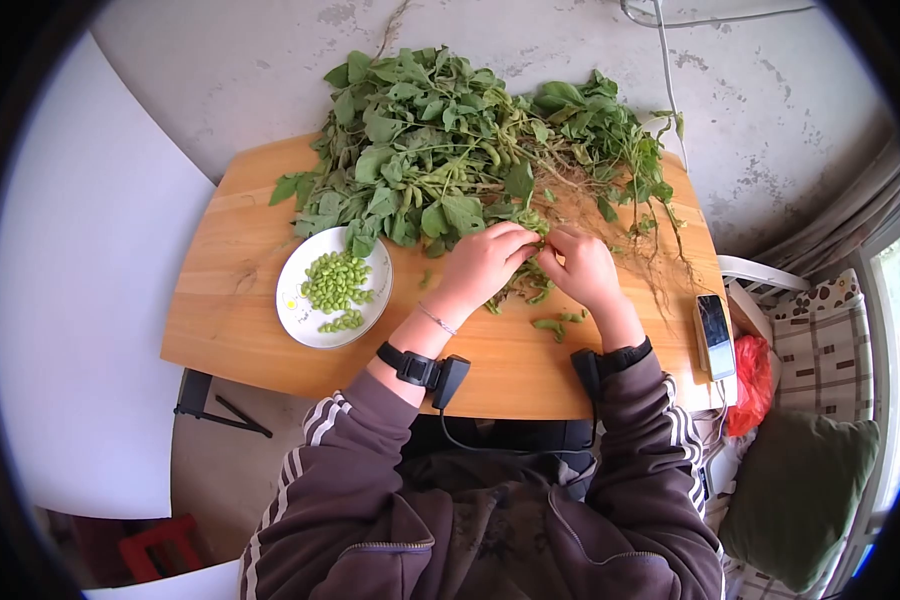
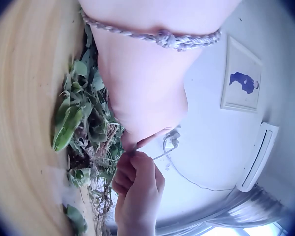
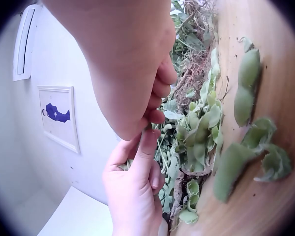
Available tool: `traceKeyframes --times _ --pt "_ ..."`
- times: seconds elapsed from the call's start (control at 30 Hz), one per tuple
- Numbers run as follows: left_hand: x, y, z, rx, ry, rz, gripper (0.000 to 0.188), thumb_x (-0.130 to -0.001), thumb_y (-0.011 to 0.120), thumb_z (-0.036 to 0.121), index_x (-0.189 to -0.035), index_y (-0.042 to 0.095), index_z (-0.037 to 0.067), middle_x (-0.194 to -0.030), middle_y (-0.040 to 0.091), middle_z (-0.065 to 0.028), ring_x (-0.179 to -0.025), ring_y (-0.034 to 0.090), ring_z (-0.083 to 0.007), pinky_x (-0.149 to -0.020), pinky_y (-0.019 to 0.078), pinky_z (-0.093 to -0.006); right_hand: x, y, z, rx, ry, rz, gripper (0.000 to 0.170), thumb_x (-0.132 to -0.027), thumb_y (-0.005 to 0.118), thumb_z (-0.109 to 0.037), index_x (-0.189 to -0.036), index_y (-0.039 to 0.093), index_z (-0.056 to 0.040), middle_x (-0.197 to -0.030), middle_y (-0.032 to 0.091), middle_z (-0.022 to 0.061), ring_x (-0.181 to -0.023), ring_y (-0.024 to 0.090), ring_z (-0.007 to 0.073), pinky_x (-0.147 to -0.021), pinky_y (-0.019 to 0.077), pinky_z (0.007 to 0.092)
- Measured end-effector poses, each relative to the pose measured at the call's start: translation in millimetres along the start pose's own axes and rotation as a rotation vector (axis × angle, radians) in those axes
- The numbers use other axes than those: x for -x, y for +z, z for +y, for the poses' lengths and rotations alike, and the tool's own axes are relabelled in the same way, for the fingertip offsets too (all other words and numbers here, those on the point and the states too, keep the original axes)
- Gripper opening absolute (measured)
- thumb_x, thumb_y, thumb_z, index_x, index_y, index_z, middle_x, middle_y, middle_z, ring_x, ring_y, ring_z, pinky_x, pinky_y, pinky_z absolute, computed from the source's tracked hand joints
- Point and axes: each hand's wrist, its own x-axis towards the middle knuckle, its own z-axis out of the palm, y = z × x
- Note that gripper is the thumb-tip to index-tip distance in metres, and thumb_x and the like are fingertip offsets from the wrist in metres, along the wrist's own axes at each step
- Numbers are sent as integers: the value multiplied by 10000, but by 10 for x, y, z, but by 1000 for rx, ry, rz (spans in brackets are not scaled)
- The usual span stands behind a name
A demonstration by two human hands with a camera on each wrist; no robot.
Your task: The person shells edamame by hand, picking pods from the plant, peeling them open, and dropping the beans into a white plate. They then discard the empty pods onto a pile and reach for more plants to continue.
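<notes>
In the head view my left hand (image 1: 488, 262) and right hand (image 1: 582, 268) meet over the table in front of the plant heap, fingertips together. Both pinch a small green soybean pod, mostly hidden by the fingers; a bit of green (image 3: 126, 166) shows within the left hand in the right wrist view. Pods and split shells (image 3: 201, 132) lie just below the hands. A whole pod (image 3: 248, 88) and an opened shell (image 3: 275, 162) rest on the wood near the right wrist. Left of the hands, a white plate (image 1: 295, 268) holds shelled green beans (image 1: 336, 280).
Uprooted soybean plants (image 1: 410, 150) with leaves and roots (image 1: 580, 195) cover the back of the wooden table (image 1: 230, 310). A phone (image 1: 713, 325) lies at the right edge. Beyond it are a red plastic bag (image 1: 753, 385) and a dark green cushion (image 1: 800, 495).
</notes>
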Motion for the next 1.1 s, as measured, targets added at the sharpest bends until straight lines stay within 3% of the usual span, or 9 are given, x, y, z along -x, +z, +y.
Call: traceKeyframes --times 0.1,0.2,0.4,0.5,0.6,0.7,0.8,1.1 --pt "-8 -12 60 -48 14 -19 178 -860 722 109 -1032 722 64 -1015 703 -60 -808 693 -251 -688 567 -335 -14 2 -31 -19 -11 63 192 -837 648 -204 -776 666 -23 -780 646 136 -669 633 364 -604 521 452" --pt "28 21 3 -129 40 -47 182 -844 724 91 -1025 728 67 -992 710 -51 -778 696 -248 -670 571 -330 -16 37 19 -15 -44 21 209 -825 654 -209 -748 665 -14 -758 640 148 -656 628 361 -605 519 446" --pt "43 11 -12 -122 112 8 176 -811 739 62 -985 726 78 -947 711 -45 -761 698 -243 -633 568 -320 -11 45 14 -140 67 -76 216 -820 644 -199 -771 684 8 -682 614 176 -620 611 340 -589 495 417" --pt "14 -4 50 -128 135 49 146 -811 743 71 -949 698 75 -929 705 -49 -745 692 -248 -618 559 -331 -7 102 37 -452 184 -7 222 -825 636 -202 -822 718 4 -651 587 167 -567 569 249 -565 463 372" --pt "24 29 36 -202 174 52 86 -857 686 116 -929 659 77 -901 687 -39 -707 676 -245 -585 538 -343 -26 79 2 -524 395 -80 243 -836 621 -201 -852 726 17 -605 557 99 -572 504 152 -555 431 331" --pt "35 46 41 -208 226 95 85 -863 676 118 -920 647 63 -909 690 -47 -701 673 -244 -574 532 -339 -18 85 14 -693 514 -117 264 -858 602 -198 -843 713 41 -582 535 21 -579 459 103 -535 395 306" --pt "36 64 18 -208 250 107 90 -864 675 121 -921 650 56 -919 693 -56 -710 676 -239 -574 533 -339 -3 122 95 -746 533 -150 287 -883 594 -215 -808 707 37 -584 527 -25 -560 443 77 -503 351 282" --pt "46 61 13 -261 306 97 85 -839 711 111 -913 692 74 -910 706 -44 -731 695 -218 -599 556 -325 9 191 201 -1055 576 -194 293 -906 565 -203 -655 591 -54 -581 475 -36 -507 410 62 -453 294 250"
